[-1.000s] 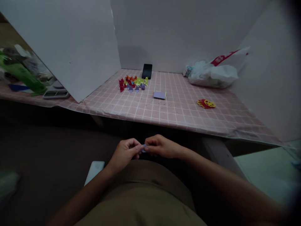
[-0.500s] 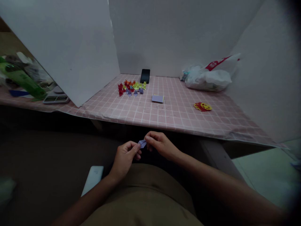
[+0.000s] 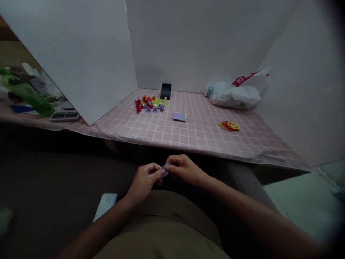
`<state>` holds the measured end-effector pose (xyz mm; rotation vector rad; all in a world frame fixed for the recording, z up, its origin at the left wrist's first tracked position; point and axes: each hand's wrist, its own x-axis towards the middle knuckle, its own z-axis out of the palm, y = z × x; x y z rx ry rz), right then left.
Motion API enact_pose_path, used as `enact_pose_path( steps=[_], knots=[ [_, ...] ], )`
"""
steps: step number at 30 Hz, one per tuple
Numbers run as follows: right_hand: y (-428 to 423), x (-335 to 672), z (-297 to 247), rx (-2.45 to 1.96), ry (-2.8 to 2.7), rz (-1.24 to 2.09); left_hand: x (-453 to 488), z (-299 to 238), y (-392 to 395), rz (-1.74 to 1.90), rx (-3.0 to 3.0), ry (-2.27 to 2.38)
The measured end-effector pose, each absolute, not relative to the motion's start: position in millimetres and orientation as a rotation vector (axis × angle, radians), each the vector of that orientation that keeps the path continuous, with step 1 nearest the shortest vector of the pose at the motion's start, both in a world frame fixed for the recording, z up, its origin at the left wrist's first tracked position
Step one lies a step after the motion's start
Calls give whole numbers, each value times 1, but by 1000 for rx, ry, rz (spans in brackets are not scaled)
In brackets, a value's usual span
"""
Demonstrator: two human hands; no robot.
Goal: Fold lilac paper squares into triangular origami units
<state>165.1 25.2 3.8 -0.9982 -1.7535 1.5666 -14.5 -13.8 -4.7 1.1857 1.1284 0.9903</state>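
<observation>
Below the table edge, over my lap, my left hand and my right hand meet and pinch a small folded purple paper piece between their fingertips. Both hands are closed on it, and most of the paper is hidden by the fingers. On the pink checked table, a cluster of small folded paper pieces in red, orange, yellow and purple lies at the back. A small stack of purple paper sheets lies near the middle.
A black phone leans at the back wall. A white plastic bag sits at the back right, red and yellow paper cutouts lie on the right. White boards wall the table. A scale and green bag lie left.
The hands have closed together again around the purple paper, hiding more of it than half a second ago. The view shifted slightly.
</observation>
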Motion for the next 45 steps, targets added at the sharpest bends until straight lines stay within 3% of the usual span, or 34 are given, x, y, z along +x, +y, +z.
enact_pose_path(
  steps=[6, 31, 45],
  knots=[
    [19, 158, 2, -915, -1552, 1609, -6, -12, -17, 1170, 1108, 1128],
    [15, 158, -2, -1010, -1538, 1341, -4, -13, -16, 1058, 1201, 1141],
    [16, 152, -3, -937, -1299, 1536, -4, -18, -20, 1120, 1266, 1182]
  ],
)
